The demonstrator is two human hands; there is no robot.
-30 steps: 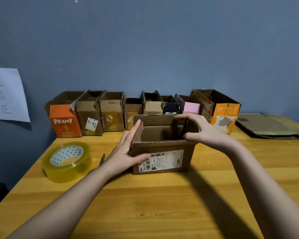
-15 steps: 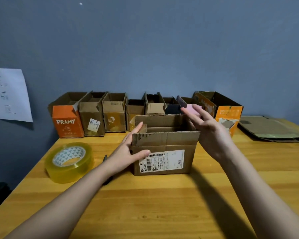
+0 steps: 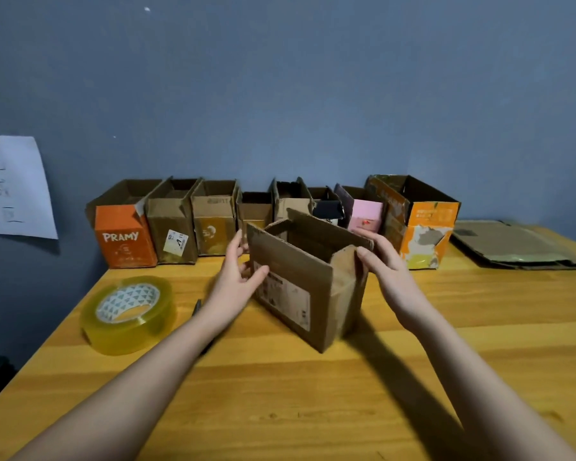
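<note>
The fingers (image 3: 236, 251) of the left hand (image 3: 235, 284) lie up along the far side of the box's left edge. The thumb presses on the labelled face, so this hand pinches the cardboard box (image 3: 290, 257) at its 9 o'clock edge. The right hand (image 3: 391, 277) holds the opposite end at 3 o'clock, with its thumb (image 3: 363, 257) on the short side flap and its fingers curled over the rim behind it. The box stands in the middle of the worktop (image 3: 313, 394) with its top open, the flaps up, and one lower corner pointing to 6 o'clock. I cannot tell if its whole bottom rests flat. It looks empty as far as the inside shows, so I judge it is light and two hands turn it easily. The corrugated walls are stiff along the folds, but the flaps are loose and worn and will bend if they carry the load. A better hold is on the walls below the flap creases, one hand on each short end, with gentle pressure, because an open box squashes into a slanted shape. The surface is dry and rough, not slippery. A roll of clear tape (image 3: 128, 314) lies at 9 o'clock, well apart, and a row of open boxes (image 3: 213, 221) stands at 12 o'clock along the wall.
</note>
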